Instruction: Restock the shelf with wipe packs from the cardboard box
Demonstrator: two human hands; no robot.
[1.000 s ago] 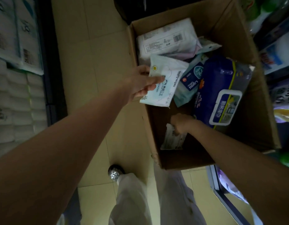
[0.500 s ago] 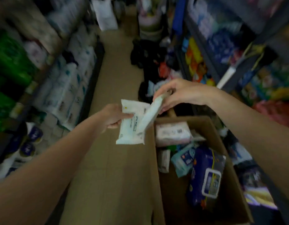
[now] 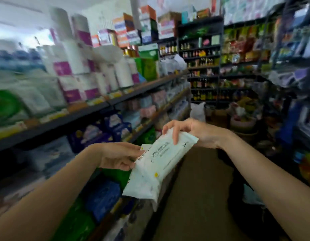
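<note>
Two white wipe packs [image 3: 156, 164] are held together at chest height in the aisle, the front one tilted with its printed face up. My left hand [image 3: 119, 157] grips the packs from the left side, thumb on the rear pack's edge. My right hand [image 3: 190, 133] holds the top end of the front pack, fingers curled over it. The shelf [image 3: 91, 108] runs along the left, its boards lined with paper rolls and packs. The cardboard box is out of view.
Shelving on the left carries toilet rolls [image 3: 77, 66], blue and green packs [image 3: 102, 193] lower down. A far rack of bottles [image 3: 203, 66] closes the aisle. Bags and baskets [image 3: 241, 119] sit on the floor to the right. The brown aisle floor [image 3: 199, 197] runs ahead.
The view has swung up from the box to the shelves. Both hands rose with the packs, and my right hand brought its pack against the one in my left.
</note>
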